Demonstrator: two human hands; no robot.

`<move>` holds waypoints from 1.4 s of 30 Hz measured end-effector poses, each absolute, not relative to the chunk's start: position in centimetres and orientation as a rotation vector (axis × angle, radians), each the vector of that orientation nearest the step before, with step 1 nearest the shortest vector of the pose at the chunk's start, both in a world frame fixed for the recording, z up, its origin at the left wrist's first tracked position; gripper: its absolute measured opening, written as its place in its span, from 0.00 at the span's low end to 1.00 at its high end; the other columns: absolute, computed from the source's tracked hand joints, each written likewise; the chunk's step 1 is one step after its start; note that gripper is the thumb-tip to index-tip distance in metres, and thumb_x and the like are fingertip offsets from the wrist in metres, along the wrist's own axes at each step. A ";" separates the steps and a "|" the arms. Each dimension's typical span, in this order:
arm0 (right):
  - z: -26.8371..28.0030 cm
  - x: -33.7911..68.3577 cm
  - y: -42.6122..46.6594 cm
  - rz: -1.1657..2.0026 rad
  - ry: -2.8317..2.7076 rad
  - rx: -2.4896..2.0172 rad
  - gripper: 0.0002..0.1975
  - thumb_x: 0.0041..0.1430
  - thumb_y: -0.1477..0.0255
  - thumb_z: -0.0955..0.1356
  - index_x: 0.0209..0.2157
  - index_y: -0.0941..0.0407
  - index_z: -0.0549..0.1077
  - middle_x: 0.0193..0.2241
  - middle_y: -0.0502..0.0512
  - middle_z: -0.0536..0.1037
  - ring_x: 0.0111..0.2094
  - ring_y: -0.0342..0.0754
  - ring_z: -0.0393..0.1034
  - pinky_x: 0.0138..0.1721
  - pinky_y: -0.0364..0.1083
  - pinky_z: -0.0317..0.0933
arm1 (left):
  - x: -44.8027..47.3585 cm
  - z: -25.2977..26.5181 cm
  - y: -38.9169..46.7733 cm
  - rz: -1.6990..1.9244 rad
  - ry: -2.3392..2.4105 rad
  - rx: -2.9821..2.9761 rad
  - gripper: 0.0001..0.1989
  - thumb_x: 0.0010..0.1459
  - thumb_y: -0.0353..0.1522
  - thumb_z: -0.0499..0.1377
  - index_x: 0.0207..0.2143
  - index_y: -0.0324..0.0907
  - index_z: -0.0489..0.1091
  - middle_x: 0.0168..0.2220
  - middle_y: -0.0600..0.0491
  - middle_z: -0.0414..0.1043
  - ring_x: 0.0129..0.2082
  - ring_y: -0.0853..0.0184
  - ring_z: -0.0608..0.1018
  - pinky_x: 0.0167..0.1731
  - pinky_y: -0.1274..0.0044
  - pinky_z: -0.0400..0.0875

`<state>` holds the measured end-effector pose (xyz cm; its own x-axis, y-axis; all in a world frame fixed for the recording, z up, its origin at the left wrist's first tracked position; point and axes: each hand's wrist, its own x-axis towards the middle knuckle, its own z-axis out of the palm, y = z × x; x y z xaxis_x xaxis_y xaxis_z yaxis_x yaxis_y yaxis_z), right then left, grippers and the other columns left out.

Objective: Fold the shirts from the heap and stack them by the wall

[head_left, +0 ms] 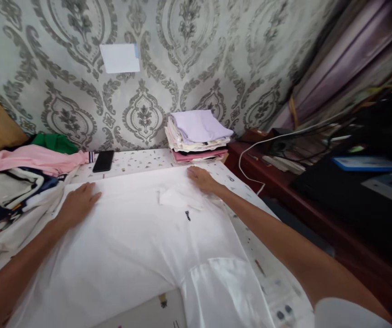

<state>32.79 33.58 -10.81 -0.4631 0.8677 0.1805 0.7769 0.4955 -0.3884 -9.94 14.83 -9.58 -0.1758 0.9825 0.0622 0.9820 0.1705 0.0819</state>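
A white garment (124, 228) lies spread over the patterned cover, with soft creases and a small black mark on its right half. Its far edge runs between my two hands. My left hand (79, 202) rests palm down on the garment's far left corner, fingers stretched out. Across from it, my right hand (202, 178) lies on the far right corner, its fingers extended over the edge. At the bottom, a greyish patterned area (158, 312) shows below the garment; I cannot tell whether it is the cover or a separate thing.
A folded stack of clothes (199, 132) stands against the wall, lilac on top. A black phone (103, 161) lies at the far edge. Loose clothes (28, 164) pile up on the left. To the right, a white cable (242, 159) hangs across a dark red desk (274, 182).
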 end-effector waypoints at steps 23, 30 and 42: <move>-8.8 37.2 20.9 0.298 -2.474 -1.120 0.11 0.59 0.81 0.63 0.38 0.55 0.73 0.39 0.57 0.77 0.41 0.50 0.71 0.41 0.48 0.65 | 7.1 -6.4 16.8 0.180 1.608 2.626 0.11 0.60 0.22 0.48 0.38 0.44 0.66 0.43 0.51 0.71 0.46 0.61 0.72 0.37 0.72 0.68; -9.1 37.8 20.8 0.267 -2.553 -1.089 0.10 0.60 0.80 0.63 0.38 0.55 0.74 0.42 0.58 0.77 0.43 0.51 0.71 0.42 0.49 0.67 | 6.7 -6.7 16.7 0.270 1.443 2.612 0.10 0.61 0.25 0.49 0.42 0.43 0.66 0.45 0.49 0.71 0.48 0.59 0.71 0.45 0.69 0.68; -9.6 37.9 21.3 0.241 -2.608 -0.983 0.10 0.63 0.79 0.64 0.39 0.55 0.76 0.42 0.59 0.78 0.45 0.52 0.71 0.43 0.50 0.69 | 6.7 -6.5 17.1 0.154 1.413 2.694 0.14 0.61 0.22 0.47 0.42 0.42 0.68 0.43 0.48 0.71 0.45 0.60 0.72 0.43 0.69 0.69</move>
